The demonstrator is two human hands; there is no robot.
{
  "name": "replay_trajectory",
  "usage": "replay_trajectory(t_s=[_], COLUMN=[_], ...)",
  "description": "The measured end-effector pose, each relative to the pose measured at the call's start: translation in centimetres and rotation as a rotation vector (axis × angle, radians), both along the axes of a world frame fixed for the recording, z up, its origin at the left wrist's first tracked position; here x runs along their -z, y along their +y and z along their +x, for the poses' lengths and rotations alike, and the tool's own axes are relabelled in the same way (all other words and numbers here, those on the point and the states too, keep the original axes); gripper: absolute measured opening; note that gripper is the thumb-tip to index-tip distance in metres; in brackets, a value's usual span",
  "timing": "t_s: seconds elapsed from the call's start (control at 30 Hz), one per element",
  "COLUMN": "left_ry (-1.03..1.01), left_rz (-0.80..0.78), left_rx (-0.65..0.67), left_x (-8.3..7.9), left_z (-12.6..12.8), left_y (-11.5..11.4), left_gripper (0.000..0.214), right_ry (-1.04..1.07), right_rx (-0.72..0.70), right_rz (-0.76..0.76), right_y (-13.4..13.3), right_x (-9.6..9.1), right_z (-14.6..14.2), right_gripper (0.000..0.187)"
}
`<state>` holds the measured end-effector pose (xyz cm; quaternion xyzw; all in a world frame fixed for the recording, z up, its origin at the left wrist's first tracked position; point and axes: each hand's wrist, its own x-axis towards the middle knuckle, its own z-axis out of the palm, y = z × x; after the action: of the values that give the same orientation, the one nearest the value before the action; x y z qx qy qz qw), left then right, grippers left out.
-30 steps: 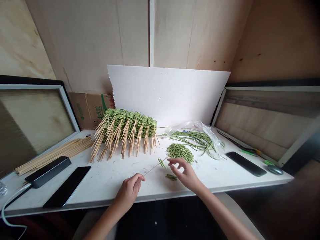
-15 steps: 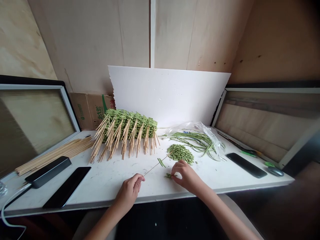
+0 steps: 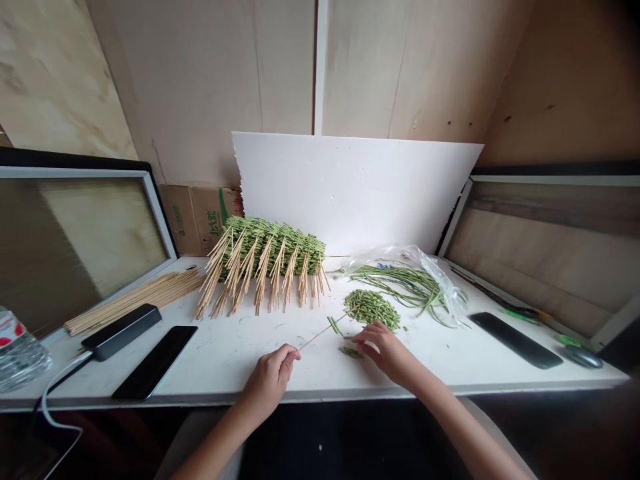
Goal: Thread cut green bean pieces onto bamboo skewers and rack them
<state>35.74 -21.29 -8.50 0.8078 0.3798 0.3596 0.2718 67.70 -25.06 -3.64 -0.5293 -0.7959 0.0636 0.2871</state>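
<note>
My left hand is closed around the lower end of a thin bamboo skewer, which slants up to the right above the table. Cut green bean pieces are threaded crosswise near its far end. My right hand has its fingertips pinched on what looks like another small bean piece, partly hidden by the fingers. Just below those fingertips, a few loose bean pieces lie on the white tabletop. Behind the right hand sits a pile of short cut beans.
Stacked bean skewers stand at back left, sticks facing me. Bare skewers, a black box and a phone lie left. Long beans in clear plastic, another dark phone and a mouse lie right.
My right hand has lifted slightly from the loose bean pieces toward the skewer. The left hand keeps its hold. The whole view has shifted, bringing a plastic bottle in at the left edge.
</note>
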Motion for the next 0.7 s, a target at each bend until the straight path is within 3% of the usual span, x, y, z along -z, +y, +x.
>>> replay_trajectory(t_s=[0.2, 0.4, 0.53, 0.7], left_ry=[-0.003, 0.006, 0.013, 0.023], left_rz=[0.002, 0.020, 0.019, 0.002], left_rx=[0.000, -0.001, 0.000, 0.001], left_x=[0.2, 0.2, 0.2, 0.5], left_z=[0.0, 0.0, -0.1, -0.2], left_y=[0.1, 0.0, 0.0, 0.1], left_gripper=[0.031, 0.031, 0.033, 0.035], right_ry=[-0.058, -0.032, 0.322, 0.704], right_rx=[0.180, 0.270, 0.285, 0.236], right_rz=[0.138, 0.178, 0.059, -0.116], right_y=[0.9, 2.1, 2.2, 1.8], right_x=[1.8, 2.6, 2.2, 0.8], right_z=[-0.7, -1.1, -0.5, 0.4], right_gripper=[0.026, 0.022, 0.026, 0.045])
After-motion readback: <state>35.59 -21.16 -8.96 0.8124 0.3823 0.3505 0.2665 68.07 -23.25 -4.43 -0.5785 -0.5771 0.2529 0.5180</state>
